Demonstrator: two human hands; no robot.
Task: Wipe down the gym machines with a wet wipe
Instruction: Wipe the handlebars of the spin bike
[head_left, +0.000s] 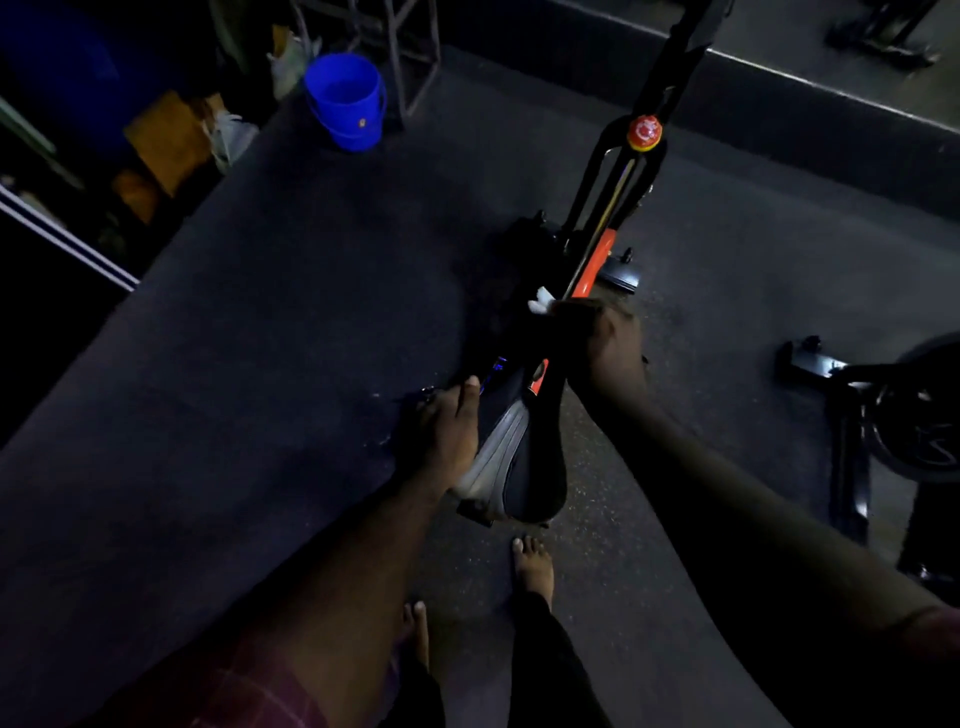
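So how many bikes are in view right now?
2: the middle bike, and a second bike cut off at the right edge. A dark frame at top right may be a third; too dim to tell.

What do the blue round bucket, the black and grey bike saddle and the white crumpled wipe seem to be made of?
Blue round bucket: probably plastic, smooth, evenly coloured. Black and grey bike saddle: padded vinyl or similar, ribbed grey side. White crumpled wipe: soft cloth or paper, too small to tell.
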